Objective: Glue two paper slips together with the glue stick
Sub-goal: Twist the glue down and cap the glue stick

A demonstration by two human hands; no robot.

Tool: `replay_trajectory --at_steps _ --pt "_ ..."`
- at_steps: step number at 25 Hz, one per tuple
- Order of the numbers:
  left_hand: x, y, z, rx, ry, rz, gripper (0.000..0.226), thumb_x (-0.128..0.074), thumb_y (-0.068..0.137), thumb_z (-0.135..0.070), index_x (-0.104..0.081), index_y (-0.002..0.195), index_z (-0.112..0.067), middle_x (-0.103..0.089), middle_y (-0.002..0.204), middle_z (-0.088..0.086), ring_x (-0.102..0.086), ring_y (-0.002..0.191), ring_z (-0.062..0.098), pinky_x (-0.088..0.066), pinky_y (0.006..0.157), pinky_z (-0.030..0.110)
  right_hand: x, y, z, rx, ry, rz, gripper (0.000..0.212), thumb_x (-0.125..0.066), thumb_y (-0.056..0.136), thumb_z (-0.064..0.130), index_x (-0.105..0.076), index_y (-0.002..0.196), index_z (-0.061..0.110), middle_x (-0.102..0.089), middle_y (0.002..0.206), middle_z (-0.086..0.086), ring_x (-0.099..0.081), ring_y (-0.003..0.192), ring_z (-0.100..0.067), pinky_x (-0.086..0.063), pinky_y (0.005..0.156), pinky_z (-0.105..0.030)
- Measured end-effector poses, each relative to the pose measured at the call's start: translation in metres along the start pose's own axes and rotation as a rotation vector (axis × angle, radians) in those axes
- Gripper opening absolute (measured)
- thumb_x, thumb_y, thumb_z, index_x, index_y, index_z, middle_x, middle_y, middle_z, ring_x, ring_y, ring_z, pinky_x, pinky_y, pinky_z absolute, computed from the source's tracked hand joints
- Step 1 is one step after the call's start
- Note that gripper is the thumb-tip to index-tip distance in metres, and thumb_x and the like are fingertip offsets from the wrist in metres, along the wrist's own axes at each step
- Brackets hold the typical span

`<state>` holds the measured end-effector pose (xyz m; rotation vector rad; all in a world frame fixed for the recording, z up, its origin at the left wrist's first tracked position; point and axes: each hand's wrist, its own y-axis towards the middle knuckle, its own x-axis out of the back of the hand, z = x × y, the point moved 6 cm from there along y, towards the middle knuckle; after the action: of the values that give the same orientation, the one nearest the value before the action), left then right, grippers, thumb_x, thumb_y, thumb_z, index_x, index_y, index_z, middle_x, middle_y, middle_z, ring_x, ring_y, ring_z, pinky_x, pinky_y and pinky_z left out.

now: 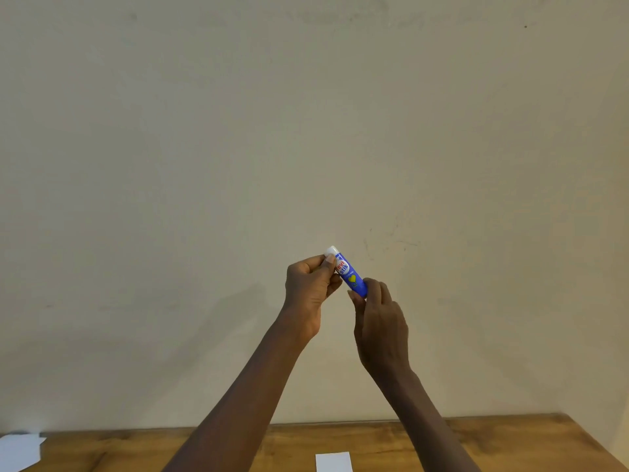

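Glue stick held up in both hands before the wall.
Left hand [308, 287] fingers clamped on the white cap end at 11 o'clock; glue stick [348, 272] tilted; right hand [379, 321] fingers clamped on its base; paper slip [333, 462] on surface [510, 444] at 6 o'clock.
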<state>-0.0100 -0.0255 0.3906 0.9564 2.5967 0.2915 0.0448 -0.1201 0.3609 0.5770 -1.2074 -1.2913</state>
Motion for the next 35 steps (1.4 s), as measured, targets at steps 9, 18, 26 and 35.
replay_trajectory --at_steps 9,18,26,35 --pt "-0.005 0.002 -0.008 -0.06 -0.058 0.182 0.027 -0.046 0.09 -0.013 -0.057 0.112 -0.003 -0.064 0.092 0.005 -0.061 0.084 0.015 -0.054 0.071 0.017 -0.021 -0.005 -0.008 -0.921 1.425 0.392 0.045 -0.033 0.092 0.043 -0.048 0.06 0.014 -0.04 0.044 0.005 -0.033 0.033 -0.006 -0.032 0.035 -0.014" --pt "0.0 0.006 -0.005 -0.022 -0.054 0.14 0.03 -0.047 0.09 -0.015 -0.056 0.114 0.001 -0.062 0.093 0.009 -0.06 0.086 0.017 -0.054 0.067 0.016 -0.008 0.003 -0.009 -0.424 0.696 0.237 0.033 -0.037 0.091 0.036 -0.059 0.085 0.012 -0.059 0.063 -0.002 -0.053 0.047 -0.013 -0.038 0.046 -0.019" --pt "-0.001 0.006 -0.002 0.013 -0.073 0.246 0.029 -0.044 0.092 -0.02 -0.056 0.114 -0.006 -0.065 0.09 0.003 -0.063 0.083 0.011 -0.054 0.074 0.018 -0.015 -0.001 -0.006 -0.852 1.475 0.309 0.028 -0.044 0.09 0.028 -0.065 0.087 0.008 -0.06 0.055 0.003 -0.052 0.044 -0.006 -0.05 0.047 -0.013" --pt "-0.003 0.017 -0.015 0.028 -0.383 0.191 0.036 -0.03 0.096 -0.007 -0.039 0.129 0.001 -0.053 0.123 0.013 -0.052 0.112 0.023 -0.043 0.094 0.034 -0.009 -0.005 -0.006 -0.785 1.302 0.21 0.015 -0.049 0.089 0.012 -0.061 0.098 0.01 -0.058 0.056 0.0 -0.05 0.045 -0.007 -0.048 0.046 -0.014"
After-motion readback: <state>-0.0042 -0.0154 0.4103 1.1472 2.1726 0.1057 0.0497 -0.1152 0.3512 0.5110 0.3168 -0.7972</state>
